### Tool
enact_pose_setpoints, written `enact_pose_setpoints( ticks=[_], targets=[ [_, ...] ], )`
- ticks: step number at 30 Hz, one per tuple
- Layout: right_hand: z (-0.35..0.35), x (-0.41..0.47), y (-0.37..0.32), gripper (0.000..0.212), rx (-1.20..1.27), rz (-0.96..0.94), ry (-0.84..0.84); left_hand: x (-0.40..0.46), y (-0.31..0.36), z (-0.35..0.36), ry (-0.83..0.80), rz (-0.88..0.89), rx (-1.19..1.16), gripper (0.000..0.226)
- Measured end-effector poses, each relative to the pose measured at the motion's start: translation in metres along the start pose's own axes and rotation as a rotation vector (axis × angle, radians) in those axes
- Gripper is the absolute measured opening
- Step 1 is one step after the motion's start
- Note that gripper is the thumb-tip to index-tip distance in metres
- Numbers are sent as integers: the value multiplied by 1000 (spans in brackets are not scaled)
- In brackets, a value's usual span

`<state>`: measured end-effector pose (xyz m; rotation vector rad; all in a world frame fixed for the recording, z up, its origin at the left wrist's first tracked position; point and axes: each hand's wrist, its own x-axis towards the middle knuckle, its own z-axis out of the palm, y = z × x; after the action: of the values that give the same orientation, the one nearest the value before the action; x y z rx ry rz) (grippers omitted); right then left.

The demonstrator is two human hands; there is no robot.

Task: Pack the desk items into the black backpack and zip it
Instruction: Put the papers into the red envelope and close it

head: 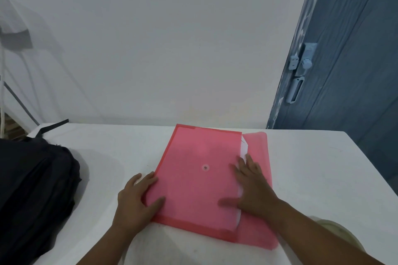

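White wall [150, 38] behind, blue-grey door [349, 60] at right w/ a pale latch and handle [296, 90], and out front a white desk [107, 157] filling the lower half. Far left, a lamp or stand leg, blurred, can't say more.

Centre-right of the desk: pink plastic folder [193, 178], snap-button type, button [205, 167] showing mid-panel. It lies flat, turned a bit off square to the desk's front edge, its far corner close to the back edge. Flap [258, 153] is open, folded out to the right, lying on the desk. White paper [244, 146] peeks from the folder's mouth along that right side.

Left hand [137, 198] is on the folder's left edge, fingers curled round the edge, thumb on top of the pink panel, so it's gripping the folder. Right hand [252, 187] lies flat across the mouth, fingers straight and spread, palm down, pressing on paper and folder; thumb stretches left over the panel. Not pinching anything that I can see.

Black backpack [36, 189] sits at the desk's left edge, well apart from the folder, lying down, one strap [53, 126] poking toward the back-left corner. Zip state: can't tell from here.

Bottom right, something pale and rounded [336, 230] below the right forearm, unclear what.
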<state>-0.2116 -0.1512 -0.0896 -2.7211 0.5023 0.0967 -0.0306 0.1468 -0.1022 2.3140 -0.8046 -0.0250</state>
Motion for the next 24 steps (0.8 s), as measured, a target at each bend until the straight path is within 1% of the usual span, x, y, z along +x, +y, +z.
enact_pose_setpoints(
  ticks=[5,7,9,11,13,15,17,18,21,23,24],
  targets=[
    [-1,0,-3,139,133,31,27,0,-3,0,14,-26,-48,73],
    [-1,1,-2,137,67,-4,-7,0,-4,1,24,-25,-72,70],
    [1,1,-1,128,-57,-49,-59,-1,-3,0,28,-25,-83,70],
    [4,1,1,119,-94,-69,-64,-1,-3,0,24,-27,-86,69],
    [6,1,2,115,-8,-86,-13,-1,-2,-1,17,-28,-89,69],
    [7,0,4,120,144,-78,66,-2,-1,-1,17,-29,-101,69],
    [7,0,5,125,217,-41,98,-3,0,-2,22,-30,-111,70],
    [6,-1,4,124,195,-28,88,-3,0,-2,20,-28,-114,70],
    [5,-3,0,111,2,-27,16,-4,0,-3,15,-25,-108,70],
    [5,-3,-2,107,-40,-28,3,-4,0,-4,14,-33,-104,69],
    [4,-4,-3,108,-29,-27,9,-3,0,-4,14,-37,-104,70]
  ],
)
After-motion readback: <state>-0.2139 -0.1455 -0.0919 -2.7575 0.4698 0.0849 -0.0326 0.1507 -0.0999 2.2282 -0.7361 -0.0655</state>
